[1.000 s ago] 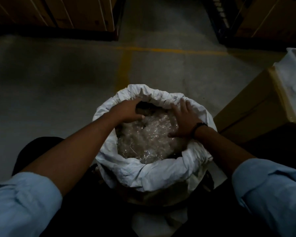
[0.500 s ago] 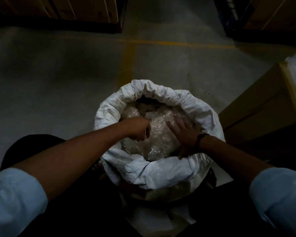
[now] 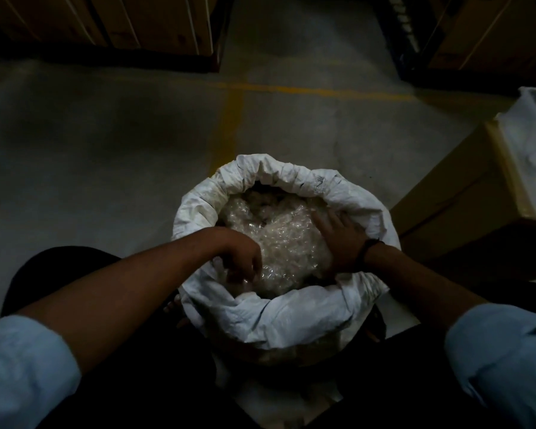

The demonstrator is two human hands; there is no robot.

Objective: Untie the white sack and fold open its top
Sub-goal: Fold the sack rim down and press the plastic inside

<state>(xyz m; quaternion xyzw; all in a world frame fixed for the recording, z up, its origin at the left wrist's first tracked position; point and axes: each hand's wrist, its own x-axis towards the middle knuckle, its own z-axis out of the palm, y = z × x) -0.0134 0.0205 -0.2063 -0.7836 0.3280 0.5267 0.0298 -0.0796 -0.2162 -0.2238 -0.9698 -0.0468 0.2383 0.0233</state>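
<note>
Left hand (image 3: 240, 258): grip loosely curled, fingertips down on the clear crinkled plastic (image 3: 279, 239) inside the sack; whether it pinches any, cannot tell. Right hand (image 3: 341, 239): grip open, fingers spread flat against the same plastic near the rim. Floor (image 3: 106, 156): grey concrete, yellow line (image 3: 229, 125), dim; cardboard box (image 3: 452, 193) at right. White sack (image 3: 291, 317): upright between the person's legs, untied, top rolled outward into a thick collar.

A dim grey concrete floor (image 3: 106, 144) carries yellow lines (image 3: 229, 119), with cardboard boxes (image 3: 452, 193) around its edges.
</note>
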